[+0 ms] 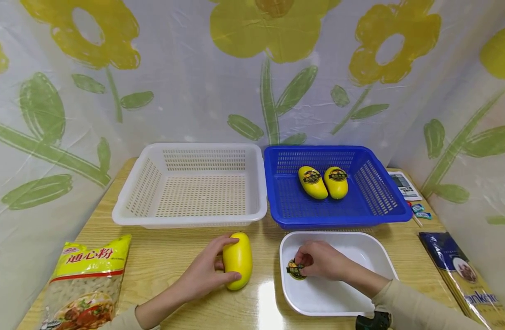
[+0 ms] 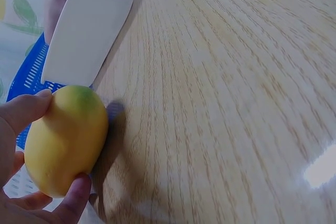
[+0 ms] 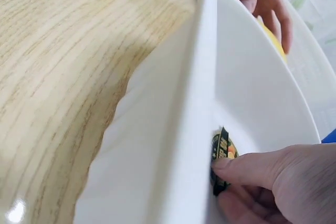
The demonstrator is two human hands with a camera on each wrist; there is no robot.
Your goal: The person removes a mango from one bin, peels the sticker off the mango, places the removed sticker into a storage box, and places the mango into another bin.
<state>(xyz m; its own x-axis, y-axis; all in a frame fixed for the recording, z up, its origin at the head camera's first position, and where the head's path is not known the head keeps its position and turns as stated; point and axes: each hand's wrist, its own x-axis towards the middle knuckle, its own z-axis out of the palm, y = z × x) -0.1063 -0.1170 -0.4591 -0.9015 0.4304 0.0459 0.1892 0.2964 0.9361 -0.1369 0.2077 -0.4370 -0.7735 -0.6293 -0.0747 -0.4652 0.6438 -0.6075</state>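
Note:
My left hand (image 1: 204,270) grips a yellow mango (image 1: 238,262) at the table's near middle, thumb on one side and fingers on the other. A green blush marks one end of that mango in the left wrist view, and no label shows on it. Inside the white tray (image 1: 339,298), my right hand (image 1: 324,260) pinches a black-and-gold label (image 1: 294,270) close to the tray's left wall. The thumb lies over the label (image 3: 226,148) in the right wrist view; the fingertips beneath are partly hidden. Two labelled mangoes (image 1: 313,183) lie in the blue basket (image 1: 339,220).
A white basket (image 1: 190,220) stands left of the blue one, against the flowered curtain (image 1: 186,91). A pasta bag (image 1: 87,284) lies at the left and a blue-and-gold packet (image 1: 463,275) at the right. Small candies (image 1: 421,211) and a white card (image 1: 405,185) sit beyond the blue basket.

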